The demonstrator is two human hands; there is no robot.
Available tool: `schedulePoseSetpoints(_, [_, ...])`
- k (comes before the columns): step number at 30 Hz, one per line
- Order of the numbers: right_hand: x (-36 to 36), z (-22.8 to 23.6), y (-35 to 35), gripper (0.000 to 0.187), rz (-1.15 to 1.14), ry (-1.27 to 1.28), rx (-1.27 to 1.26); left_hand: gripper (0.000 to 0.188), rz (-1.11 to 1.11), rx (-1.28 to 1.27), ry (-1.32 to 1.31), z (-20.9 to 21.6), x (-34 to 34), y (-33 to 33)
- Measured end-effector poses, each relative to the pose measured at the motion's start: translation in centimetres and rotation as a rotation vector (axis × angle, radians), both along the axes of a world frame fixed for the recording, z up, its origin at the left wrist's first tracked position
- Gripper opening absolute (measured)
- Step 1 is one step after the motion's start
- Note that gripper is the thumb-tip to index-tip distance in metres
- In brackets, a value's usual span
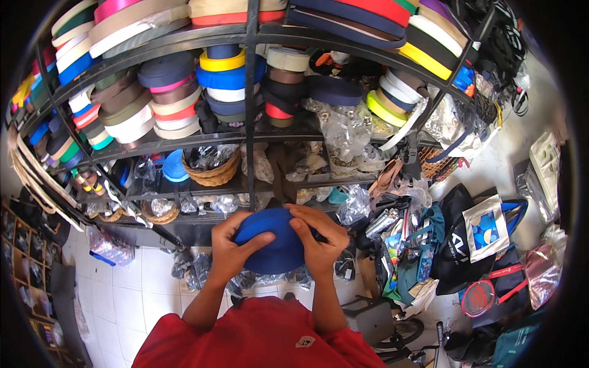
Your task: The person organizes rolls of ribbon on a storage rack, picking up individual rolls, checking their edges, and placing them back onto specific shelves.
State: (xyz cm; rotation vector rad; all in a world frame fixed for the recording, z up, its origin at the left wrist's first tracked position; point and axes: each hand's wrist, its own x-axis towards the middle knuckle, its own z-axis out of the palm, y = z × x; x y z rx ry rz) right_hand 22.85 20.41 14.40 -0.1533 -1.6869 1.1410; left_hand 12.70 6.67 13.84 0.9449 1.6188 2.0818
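A round, flat blue roll of webbing [275, 248] is held up in front of my chest. My left hand [236, 242] grips its left edge, with the thumb lying across the face and the fingers behind it. On the other side, my right hand [319, 238] has its thumb and fingers bent together at the roll's upper right edge. Whether a loose end lies between those fingertips is too small to make out. The roll's underside is hidden.
Ahead, a black metal shelf rack [250, 92] carries many coloured webbing rolls [169, 73]. A wicker basket [211, 172] and plastic bags sit lower. On the right floor are piled bags [457, 233] and a grey stool [371, 319]. A plastic container [110, 248] stands left.
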Motion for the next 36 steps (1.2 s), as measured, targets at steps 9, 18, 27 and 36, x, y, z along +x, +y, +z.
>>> schedulePoseSetpoints(9, [-1.3, -2.6, -4.2, 0.03, -0.292, 0.145, -0.374, 0.022, 0.521, 0.389, -0.172, -2.7, 3.2, 2.4])
schedulePoseSetpoints(18, [-0.1, -1.7, -2.0, 0.024, -0.189, 0.234, -0.317, 0.025, 0.187, 0.157, -0.059, -0.8, 1.6, 0.6])
schedulePoseSetpoints(27, [0.5, -2.5, -2.0, 0.026, 0.015, 0.203, -0.434, 0.031, 0.349, 0.278, 0.004, -2.2, 0.9, 0.3])
schedulePoseSetpoints(36, [2.3, -1.0, 1.7, 0.024, 0.316, 0.014, -0.463, 0.029, 0.242, 0.24, 0.08, -1.8, 0.1, -1.0])
